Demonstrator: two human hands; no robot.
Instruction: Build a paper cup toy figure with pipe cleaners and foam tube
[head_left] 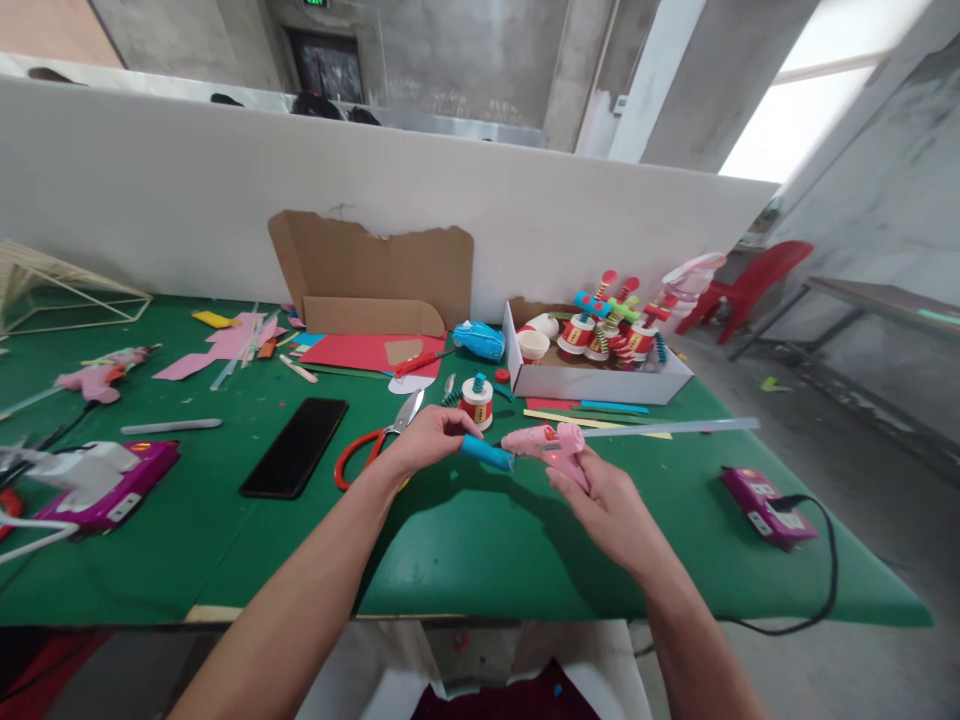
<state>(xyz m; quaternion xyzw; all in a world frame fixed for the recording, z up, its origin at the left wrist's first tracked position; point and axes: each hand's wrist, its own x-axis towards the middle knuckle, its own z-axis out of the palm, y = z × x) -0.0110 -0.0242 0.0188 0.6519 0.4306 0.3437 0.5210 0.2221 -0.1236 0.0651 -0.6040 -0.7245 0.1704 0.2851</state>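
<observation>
A pink hot glue gun (551,447) is gripped in my right hand (609,500), its nozzle pointing left and a long clear glue stick (682,427) jutting from its back. My left hand (435,438) is closed on a rolled blue paper tube (486,453). The nozzle meets or nearly meets the tube; contact is hard to tell. Just behind the tube stands a red and white paper cup (477,402) with a blue coil on top. Orange-handled scissors (377,440) lie beside my left hand.
A white box (600,382) with several decorated cups stands at the back right. A black phone (295,447) lies left of the scissors. Purple power strips (766,507) sit at right and left. A second pink glue gun (101,380), red paper (345,352) and cardboard (390,265) are further back.
</observation>
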